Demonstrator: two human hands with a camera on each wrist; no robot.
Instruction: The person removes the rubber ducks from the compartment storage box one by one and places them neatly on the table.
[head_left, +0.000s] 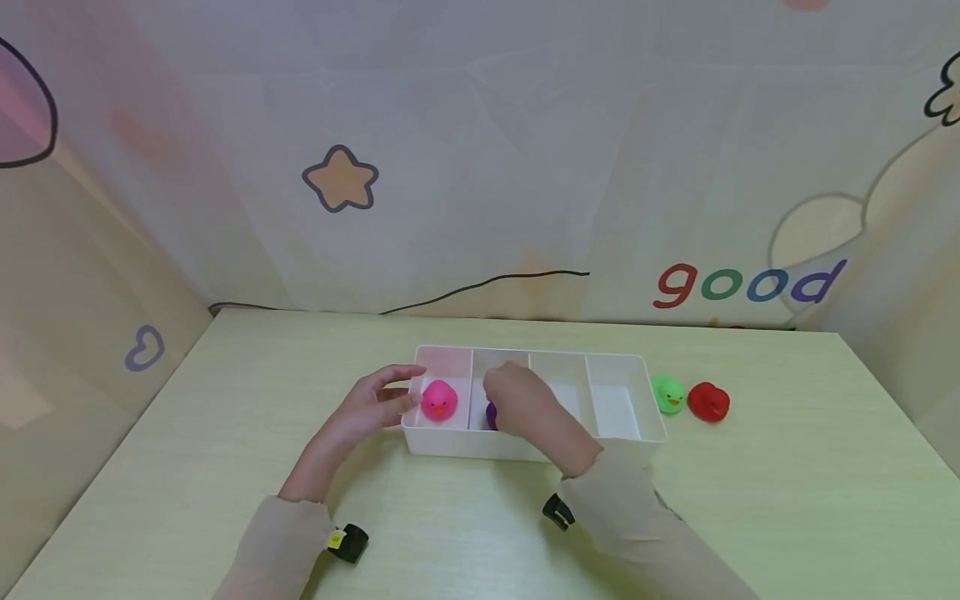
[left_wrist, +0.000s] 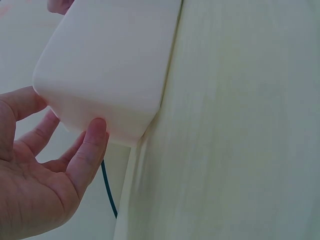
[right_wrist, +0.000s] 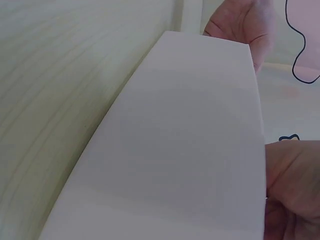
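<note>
A long white divided box (head_left: 480,443) stands on the table. My left hand (head_left: 380,398) is at its left end, fingers spread; in the left wrist view the fingertips (left_wrist: 96,129) touch the end wall. A pink rubber duck (head_left: 439,401) sits in the leftmost compartment, beside that hand. Over the second compartment, my right hand (head_left: 522,402) reaches down with curled fingers and holds a purple toy (head_left: 491,416), mostly hidden behind the hand. In the right wrist view, the box's front wall (right_wrist: 175,135) hides the right fingertips.
To the right of the box, a green rubber duck (head_left: 668,394) and a red rubber duck (head_left: 708,402) lie close together on the table (head_left: 787,500). A printed cloth backdrop (head_left: 480,183) rises behind the table and along both sides.
</note>
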